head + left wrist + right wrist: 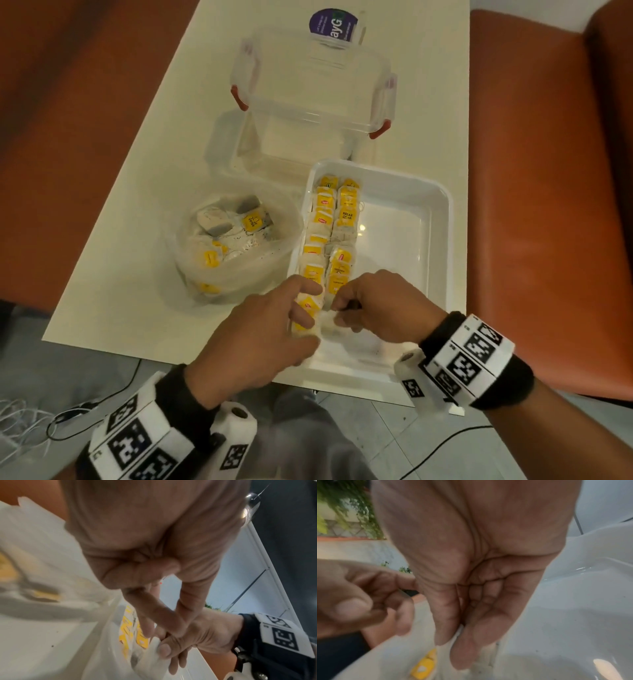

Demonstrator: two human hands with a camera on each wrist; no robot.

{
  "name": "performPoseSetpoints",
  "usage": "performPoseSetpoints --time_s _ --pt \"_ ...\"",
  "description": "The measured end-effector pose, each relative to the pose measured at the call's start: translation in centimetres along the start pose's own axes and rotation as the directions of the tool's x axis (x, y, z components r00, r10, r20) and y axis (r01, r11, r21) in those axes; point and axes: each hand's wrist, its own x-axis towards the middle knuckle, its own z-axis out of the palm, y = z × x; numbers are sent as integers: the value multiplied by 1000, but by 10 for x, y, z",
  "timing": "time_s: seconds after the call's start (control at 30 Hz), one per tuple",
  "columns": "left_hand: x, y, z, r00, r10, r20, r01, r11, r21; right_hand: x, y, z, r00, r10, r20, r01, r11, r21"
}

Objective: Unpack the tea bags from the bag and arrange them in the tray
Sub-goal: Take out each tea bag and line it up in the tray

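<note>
- Right hand [371, 305]: thumb and fingers pinched on a white tea bag [327, 320] at the near end of the white tray [442, 240], just left of its own fingertips.
- Left hand [263, 329]: fingers spread and bent over the yellow-tagged tea bags at the near end of the left row; looks to steady them; whether it truly pinches one cannot be told from any view.
- Two rows of tea bags [330, 236] run away from both hands along the tray's left side; bare tray floor lies to the right of the right hand.
- Clear plastic bag [233, 246], with more tea bags inside, sits beyond and to the left of the left hand, just beside the tray.
- Clear lidded container [311, 92] with red clips stands well beyond both hands.
- Likely step: seating one more bag at the near end of the second row.
- Risk: strings and tags tangled between neighbours, so a pull on one bag could drag the row out of line.
- Risk: too hard a pinch on thin paper could tear it and spill leaf; dark specks already dot the tray floor.
- Risk: a left wrist swung outward could knock the soft bag over.
</note>
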Motion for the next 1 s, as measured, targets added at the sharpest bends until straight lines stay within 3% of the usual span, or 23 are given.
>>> performPoseSetpoints --time_s 0.37,0.87,1.0 --pt "-3 -17 -29 972 -63 -226 -6 955 -295 27 5 -7 987 106 -125 -114 991 -65" --pt "-1 -22 -36 974 -24 -224 -51 945 -323 27 3 -10 974 141 -177 -154 986 -65" --pt "-2 -24 -37 974 -16 -226 -60 944 -326 15 0 -14 957 120 -262 -153 982 -109"
